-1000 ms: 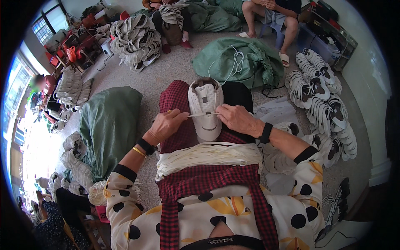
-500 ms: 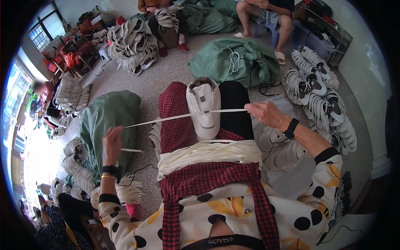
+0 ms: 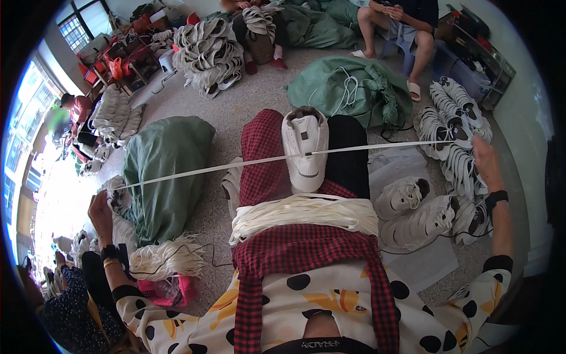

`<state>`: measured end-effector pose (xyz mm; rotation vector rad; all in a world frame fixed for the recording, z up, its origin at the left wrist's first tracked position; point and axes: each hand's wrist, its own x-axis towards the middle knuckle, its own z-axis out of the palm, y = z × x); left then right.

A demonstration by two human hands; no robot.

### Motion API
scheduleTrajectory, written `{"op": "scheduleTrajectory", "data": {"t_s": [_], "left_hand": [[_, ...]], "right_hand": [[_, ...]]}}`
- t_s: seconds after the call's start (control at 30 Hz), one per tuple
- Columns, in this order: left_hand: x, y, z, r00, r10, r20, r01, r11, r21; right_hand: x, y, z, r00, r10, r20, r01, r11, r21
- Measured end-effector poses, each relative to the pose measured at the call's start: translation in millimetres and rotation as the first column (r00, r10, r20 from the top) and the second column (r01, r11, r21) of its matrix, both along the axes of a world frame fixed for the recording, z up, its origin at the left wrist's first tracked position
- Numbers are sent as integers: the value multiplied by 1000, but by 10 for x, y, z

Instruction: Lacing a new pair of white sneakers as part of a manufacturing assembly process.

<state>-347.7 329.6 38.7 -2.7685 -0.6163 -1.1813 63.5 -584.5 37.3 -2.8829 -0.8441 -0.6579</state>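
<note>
A white sneaker upper [image 3: 306, 171] lies across my lap between the checked cloth on my left leg and the dark trouser leg on my right. A flat white shoelace [image 3: 206, 170] crosses its tongue near the lowest eyelets and stretches out to both sides. At the far left my left hand [image 3: 101, 212] is closed, pinching one end of the lace. My right hand [image 3: 487, 162], raised at the far right, grips the other end; its fingertips are partly hidden. A thick bundle of cream-white laces [image 3: 303, 219] rests on my lap just below the shoe.
Green sacks [image 3: 168, 177] stand on the floor to the left and ahead. White sneakers [image 3: 418, 212] sit to my right, with stacked rows of shoes [image 3: 457, 115] beyond. A pink basket [image 3: 171, 292] with loose laces is at lower left. Other people [image 3: 407, 35] sit farther off.
My hands have moved much farther apart, left hand down and left, right hand out to the right. More lace now spans each side of the shoe, and the view has shifted slightly.
</note>
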Motion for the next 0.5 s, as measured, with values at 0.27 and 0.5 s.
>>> {"op": "scheduleTrajectory", "data": {"t_s": [0.27, 0.5], "left_hand": [[-307, 631, -185, 988, 154, -30, -153, 988, 20], [-217, 841, -302, 820, 571, 34, -571, 814, 111]], "right_hand": [[209, -717, 64, 946, -317, 73, 320, 947, -36], [420, -464, -372, 967, -194, 168, 205, 977, -55]]}}
